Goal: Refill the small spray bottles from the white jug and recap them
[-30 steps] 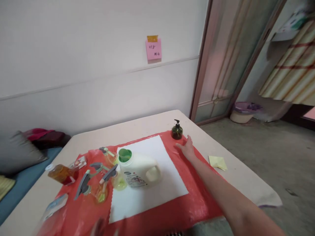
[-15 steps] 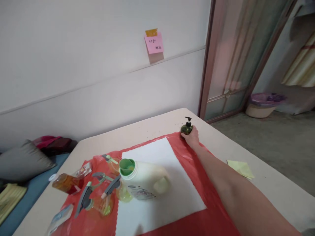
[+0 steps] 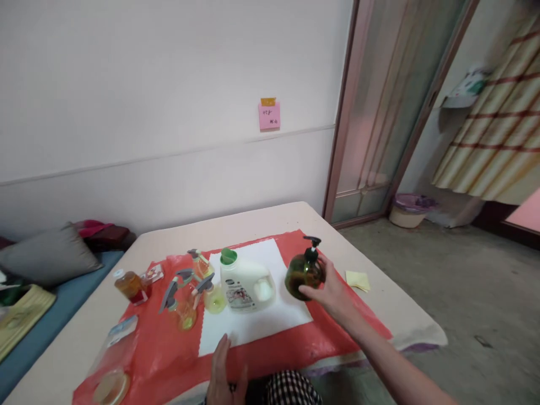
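My right hand (image 3: 330,288) is wrapped round a round dark green pump bottle (image 3: 304,272) with a black pump head, lifted just above the right edge of a white sheet (image 3: 261,323). The sheet lies on a red plastic cover (image 3: 337,332) spread over the table. A white jug (image 3: 247,280) with a green cap stands on the sheet, to the left of the held bottle. My left hand (image 3: 223,374) lies flat with fingers stretched out on the red cover at the table's near edge, holding nothing.
Several spray bottles (image 3: 185,292) with grey triggers and an amber bottle (image 3: 130,284) lie left of the jug. A yellow note (image 3: 358,279) sits on the beige table (image 3: 270,216). A pink note (image 3: 269,115) hangs on the wall. A cushion (image 3: 46,261) and a bench are at the left, a doorway at the right.
My right hand reached the green pump bottle at the far corner of the red cover, closed on it and carried it back toward me. My left hand came into view on the near edge.
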The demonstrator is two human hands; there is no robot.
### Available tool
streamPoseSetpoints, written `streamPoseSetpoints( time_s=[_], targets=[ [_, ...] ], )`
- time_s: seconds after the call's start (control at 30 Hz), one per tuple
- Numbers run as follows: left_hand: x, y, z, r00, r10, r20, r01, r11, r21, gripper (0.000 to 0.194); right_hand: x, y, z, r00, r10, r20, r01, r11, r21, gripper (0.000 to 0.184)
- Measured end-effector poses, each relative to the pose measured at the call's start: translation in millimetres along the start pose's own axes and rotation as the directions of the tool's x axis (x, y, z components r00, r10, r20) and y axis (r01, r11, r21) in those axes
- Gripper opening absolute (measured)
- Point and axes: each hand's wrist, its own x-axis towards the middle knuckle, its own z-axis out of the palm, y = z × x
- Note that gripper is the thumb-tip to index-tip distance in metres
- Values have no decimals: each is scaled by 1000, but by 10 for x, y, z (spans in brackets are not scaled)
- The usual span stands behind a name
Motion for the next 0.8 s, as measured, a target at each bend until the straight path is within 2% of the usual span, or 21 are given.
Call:
streamPoseSetpoints(
  time_s=[0.07,0.13,0.2,0.27,0.37,0.43,0.5,0.53,0.57,0.6,0.67,0.73,0.77,0.8],
  targets=[
    [79,288,-19,997,80,8,-78,986,-150,52,-346,-176,81,999,26,24,-25,999,-24,83],
    [178,646,-69,985,136,110,-101,956,-276,57,-627,-328,184,996,62,59,-58,996,-69,84],
    [292,996,-132,969,153,193,-72,925,-373,66,-846,-448,294,992,67,103,-54,990,-128,85],
    [398,1262,-191,965,96,243,13,911,-412,77,-1016,-521,394,987,7,160,21,985,-171,82],
    [474,1450,-277,922,91,376,96,888,-450,66,-1201,-526,478,974,-76,215,104,987,-121,80],
    [448,1466,-341,900,84,428,171,834,-524,60,-1298,-491,479,975,-24,221,16,999,34,92],
    [372,1436,-405,896,47,441,272,728,-629,60,-1393,-467,452,969,112,218,-174,942,287,96],
    [322,1412,-433,898,27,440,311,669,-676,60,-1446,-465,438,948,196,249,-289,857,426,91],
    [268,1386,-457,900,13,435,335,618,-711,61,-1504,-470,429,909,267,318,-407,733,545,82],
    [212,1360,-477,904,5,429,346,582,-736,62,-1566,-479,427,851,311,423,-522,585,620,76],
    [102,1314,-510,896,7,445,365,558,-745,67,-1695,-487,452,696,289,657,-717,312,623,73],
    [8,1282,-546,867,19,498,396,578,-713,78,-1808,-466,514,562,201,802,-827,157,540,72],
    [-27,1273,-570,859,19,511,402,592,-698,84,-1851,-443,556,522,173,835,-853,115,509,68],
    [-51,1270,-598,863,9,506,396,609,-687,86,-1883,-417,602,511,156,845,-860,100,501,65]
  ],
)
